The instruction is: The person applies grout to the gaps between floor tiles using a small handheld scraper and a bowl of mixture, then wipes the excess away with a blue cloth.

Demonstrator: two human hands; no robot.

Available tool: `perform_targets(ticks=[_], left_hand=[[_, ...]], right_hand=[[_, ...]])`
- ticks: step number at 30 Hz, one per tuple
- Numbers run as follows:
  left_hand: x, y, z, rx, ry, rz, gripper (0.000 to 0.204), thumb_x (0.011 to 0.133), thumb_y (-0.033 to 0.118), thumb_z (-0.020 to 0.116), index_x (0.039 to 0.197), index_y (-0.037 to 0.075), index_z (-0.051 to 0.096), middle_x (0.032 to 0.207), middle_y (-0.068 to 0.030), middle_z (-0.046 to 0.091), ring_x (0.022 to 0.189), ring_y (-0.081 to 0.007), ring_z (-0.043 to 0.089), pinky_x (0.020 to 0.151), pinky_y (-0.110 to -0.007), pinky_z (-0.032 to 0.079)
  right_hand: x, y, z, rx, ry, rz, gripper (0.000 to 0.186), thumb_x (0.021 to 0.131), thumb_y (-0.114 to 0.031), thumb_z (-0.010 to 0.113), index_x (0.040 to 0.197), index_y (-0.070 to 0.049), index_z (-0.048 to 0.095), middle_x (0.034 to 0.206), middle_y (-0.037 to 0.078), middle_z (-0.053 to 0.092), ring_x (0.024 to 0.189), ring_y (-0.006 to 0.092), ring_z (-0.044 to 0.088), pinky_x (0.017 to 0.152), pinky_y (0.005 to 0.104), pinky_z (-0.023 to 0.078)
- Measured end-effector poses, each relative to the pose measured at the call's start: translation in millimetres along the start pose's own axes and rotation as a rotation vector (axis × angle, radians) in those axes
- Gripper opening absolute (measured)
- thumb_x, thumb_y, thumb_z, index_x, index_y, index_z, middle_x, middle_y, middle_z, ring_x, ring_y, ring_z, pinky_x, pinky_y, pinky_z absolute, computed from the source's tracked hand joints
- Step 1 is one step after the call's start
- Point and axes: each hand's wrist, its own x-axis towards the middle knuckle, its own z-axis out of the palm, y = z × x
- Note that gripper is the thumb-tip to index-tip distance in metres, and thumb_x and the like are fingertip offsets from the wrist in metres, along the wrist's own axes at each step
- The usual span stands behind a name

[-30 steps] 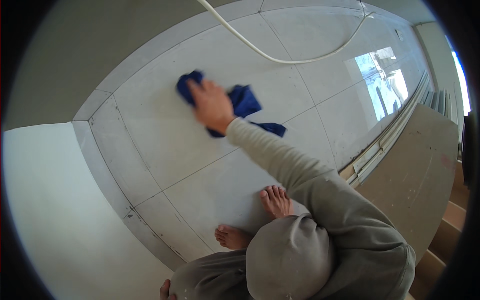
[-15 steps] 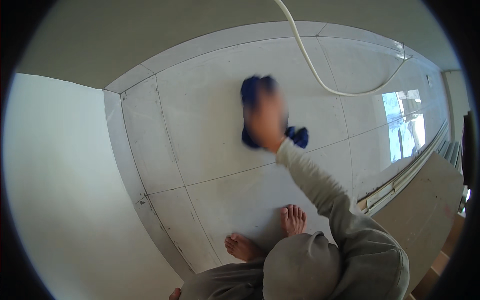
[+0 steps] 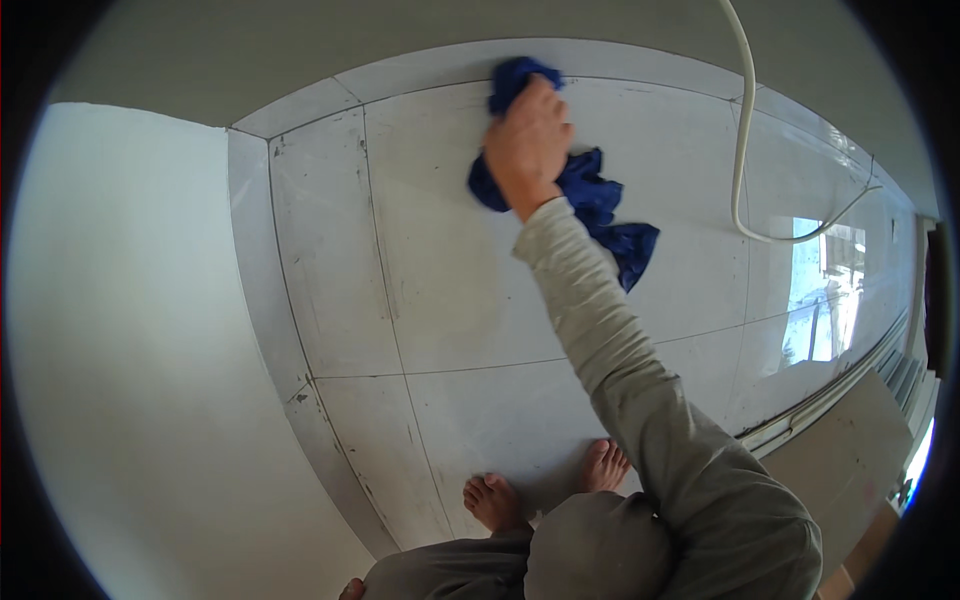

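Observation:
A dark blue cloth (image 3: pixel 592 190) lies crumpled on the pale floor tiles (image 3: pixel 470 290). My right hand (image 3: pixel 530 140) presses down on it, the fingers closed over a bunched part that touches the tile strip along the wall's foot. From under the palm, a loose end of the cloth trails toward the lower right. Only a small bit of my left hand (image 3: pixel 352 590) shows at the lower edge, beside my grey trouser leg; its fingers are mostly hidden.
A white cable (image 3: pixel 745 170) hangs down the far wall and curves onto the floor at right. Boards and long strips (image 3: pixel 840 440) lie along the right side. A white wall (image 3: pixel 130 320) stands at left. My bare feet (image 3: pixel 495 503) are on the tiles.
My right hand has pushed the cloth away from me, up to the tile strip at the far wall. The cloth has spread out, its loose end trailing behind. My view has shifted slightly.

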Motion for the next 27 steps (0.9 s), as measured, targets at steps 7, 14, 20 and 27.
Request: perform_targets(ticks=[7,14,20,27], left_hand=[[11,0,2,0.010,-0.038,0.022,0.068,0.102,0.060,0.043,0.135,0.003,0.060,0.140,-0.0275,0.059,0.130,-0.0437,0.056,0.109,-0.059,0.045],[-1,-2,-5,0.015,-0.028,0.044,0.068,0.102,0.060,0.044,0.135,0.003,0.060,0.140,-0.0275,0.059,0.130,-0.0437,0.057,0.109,-0.059,0.045],[-29,-9,-9,-0.011,0.041,0.052,0.065,0.102,0.058,0.047,0.133,0.003,0.061,0.140,-0.0274,0.059,0.130,-0.0439,0.057,0.109,-0.058,0.046],[-38,-10,-13,-0.037,0.061,0.089,0.064,0.103,0.057,0.048,0.131,0.002,0.062,0.137,-0.0277,0.061,0.127,-0.0444,0.060,0.107,-0.057,0.048]], right_hand=[[-35,-93,20,0.186,-0.215,-0.281,0.033,0.082,-0.007,0.068,0.113,-0.004,0.056,0.114,0.014,0.063,0.111,0.0294,0.060,0.091,0.0431,0.045],[-102,-76,-11,0.455,-0.661,-1.009,0.049,0.083,-0.022,0.078,0.125,-0.008,0.057,0.116,0.013,0.064,0.119,0.0301,0.059,0.098,0.0419,0.046],[-192,-9,-83,0.738,-0.975,-0.764,0.037,0.091,-0.026,0.078,0.118,-0.007,0.065,0.111,0.009,0.067,0.115,0.0265,0.063,0.101,0.0397,0.048],[-100,-26,-109,1.241,-0.784,-0.243,0.005,0.094,-0.001,0.070,0.098,0.001,0.071,0.095,0.008,0.074,0.093,0.0120,0.067,0.089,0.0288,0.053]])
